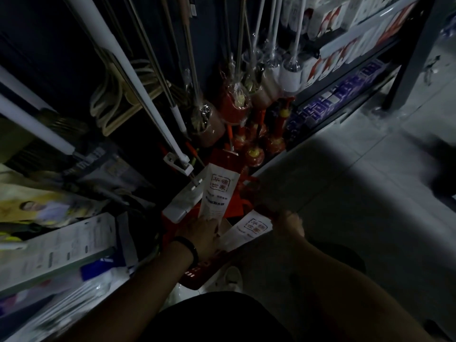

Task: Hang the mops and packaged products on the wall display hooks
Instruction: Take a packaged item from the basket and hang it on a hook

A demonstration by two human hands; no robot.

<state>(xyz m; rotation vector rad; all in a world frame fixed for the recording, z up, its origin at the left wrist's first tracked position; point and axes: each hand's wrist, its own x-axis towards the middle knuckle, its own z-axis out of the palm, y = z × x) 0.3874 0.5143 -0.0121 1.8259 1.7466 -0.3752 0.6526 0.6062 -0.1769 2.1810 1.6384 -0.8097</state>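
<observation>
The scene is dim. My left hand (201,232), with a dark band at the wrist, grips the lower end of a white package (218,193) printed with a red square stamp, held upright over a red basket (197,272). My right hand (287,224) holds the end of a second white package (249,229) with the same stamp, lying tilted beside the first. A flat mop with a white handle (138,87) and white head (183,202) leans against the dark wall display just left of the packages.
Several wrapped mops (232,102) with red and white heads hang on the wall ahead. Shelves of boxed goods (345,53) run to the right. Packaged goods (56,245) pile at the left. Grey tiled floor (370,181) lies to the right; a white shoe (232,277) shows below.
</observation>
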